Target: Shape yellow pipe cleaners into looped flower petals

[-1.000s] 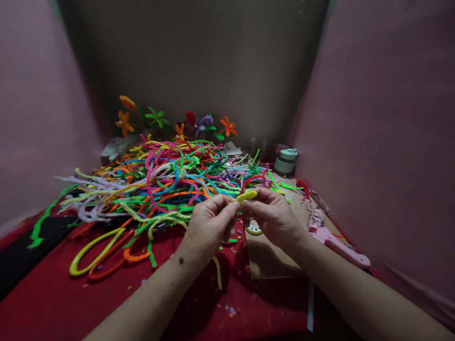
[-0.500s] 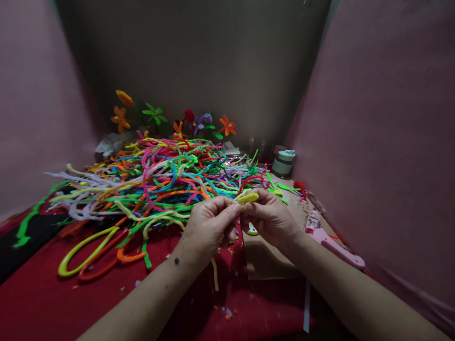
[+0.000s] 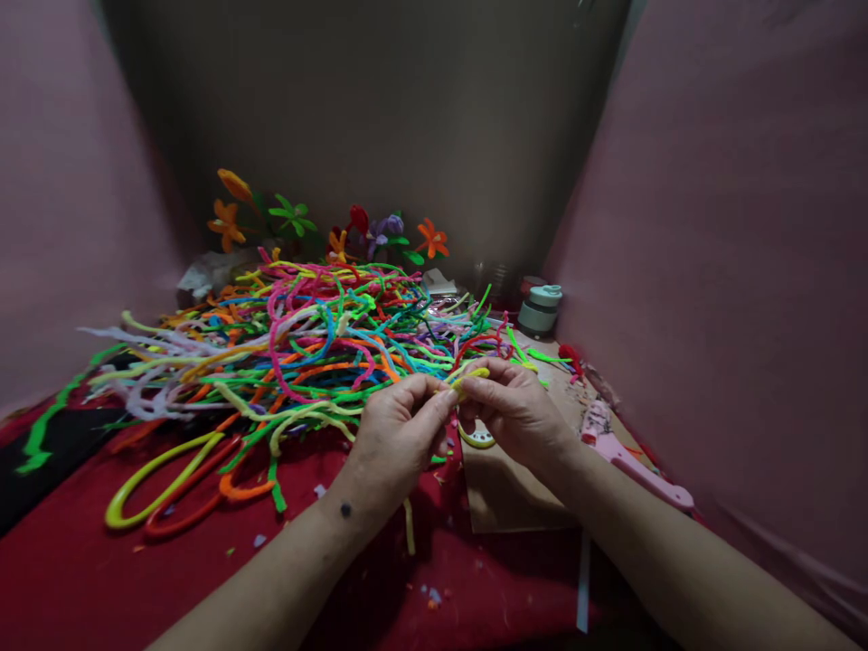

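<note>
A yellow fuzzy-stem piece point(image 3: 476, 372) is held up between both hands, above the near edge of the multicoloured pile of chenille stems point(image 3: 318, 348). Its left end is pinched by the left hand point(image 3: 407, 420), with thumb and forefinger brought together. Its right part is gripped by the right hand point(image 3: 522, 407), also in a closed pinch, with the thumb laid across the piece.

A change in presentation is noted: the broad, flat yellow face seen half a second ago is now narrowed to a slim edge, and more of it is covered by the right thumb. The piece is judged to be in the course of being turned or pressed; no release by either hand is observed.

The contact points are hidden by the thumbs, and the remaining fingers are curled and partly concealed. A white item with a yellow rim point(image 3: 478, 436), on the brown cardboard point(image 3: 512, 502), is partly covered by the right hand. The upper end of a pale yellow stem point(image 3: 410, 529) is hidden by the left arm; whether it is joined to the held piece cannot be determined.
</note>
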`<state>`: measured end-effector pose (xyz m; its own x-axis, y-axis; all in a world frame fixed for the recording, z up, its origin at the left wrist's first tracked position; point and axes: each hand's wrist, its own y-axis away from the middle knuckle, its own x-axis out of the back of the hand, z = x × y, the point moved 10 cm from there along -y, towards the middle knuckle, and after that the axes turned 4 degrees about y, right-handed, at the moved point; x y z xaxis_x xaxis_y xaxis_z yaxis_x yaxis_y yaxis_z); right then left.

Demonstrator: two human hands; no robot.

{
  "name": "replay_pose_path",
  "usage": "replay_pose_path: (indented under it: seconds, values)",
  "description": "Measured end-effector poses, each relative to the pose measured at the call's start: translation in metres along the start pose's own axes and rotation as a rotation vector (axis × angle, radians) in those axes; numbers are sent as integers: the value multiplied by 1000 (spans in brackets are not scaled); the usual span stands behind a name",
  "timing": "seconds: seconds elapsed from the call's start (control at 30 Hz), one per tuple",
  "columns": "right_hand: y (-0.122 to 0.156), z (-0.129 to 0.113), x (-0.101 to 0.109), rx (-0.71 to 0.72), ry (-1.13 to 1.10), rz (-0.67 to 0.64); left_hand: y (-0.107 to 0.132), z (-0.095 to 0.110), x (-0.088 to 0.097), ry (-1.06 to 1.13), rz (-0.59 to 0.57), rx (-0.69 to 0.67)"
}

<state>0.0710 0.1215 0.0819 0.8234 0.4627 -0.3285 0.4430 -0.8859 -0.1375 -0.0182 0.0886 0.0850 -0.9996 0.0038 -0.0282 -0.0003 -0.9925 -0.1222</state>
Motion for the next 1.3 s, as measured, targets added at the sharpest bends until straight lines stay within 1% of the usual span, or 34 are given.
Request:
replay_pose_path:
  seconds: [0.13,0.23,0.33,0.47,0.57,0.63,0.67,0.73,0.8,0.87,0.93,1.0,1.13,1.3]
  values:
    - [0,1,5,9,42,21,-1,2,4,6,42,-8]
    - [0,1,4,18,22,6,-1,3,7,4,74,3]
    - [1,0,4,25,32,9,-2,3,8,6,80,13]
    - [2,-9,13,111,195,99,-2,1,7,9,83,20]
    - [5,-18,19,193,345,158,-2,-4,5,25,62,72]
    - [5,-21,20,223,388,183,-2,-7,3,38,37,102]
    - [5,-20,21,218,375,186,-2,-8,2,50,26,109]
    - [2,-14,19,159,289,161,-2,-8,1,92,5,118]
    - [1,-5,13,83,200,101,-3,-11,0,144,-11,129]
    - [0,-1,8,59,179,52,-4,-13,0,187,-19,135]
    - [1,-2,8,75,195,56,-5,-16,-1,213,-23,131]
    - [1,0,12,71,183,92,-6,-16,0,228,-12,121]
    - [0,4,14,41,152,103,-7,-13,4,194,22,97]
    - [-1,6,9,-2,139,73,-8,-11,4,88,6,78]
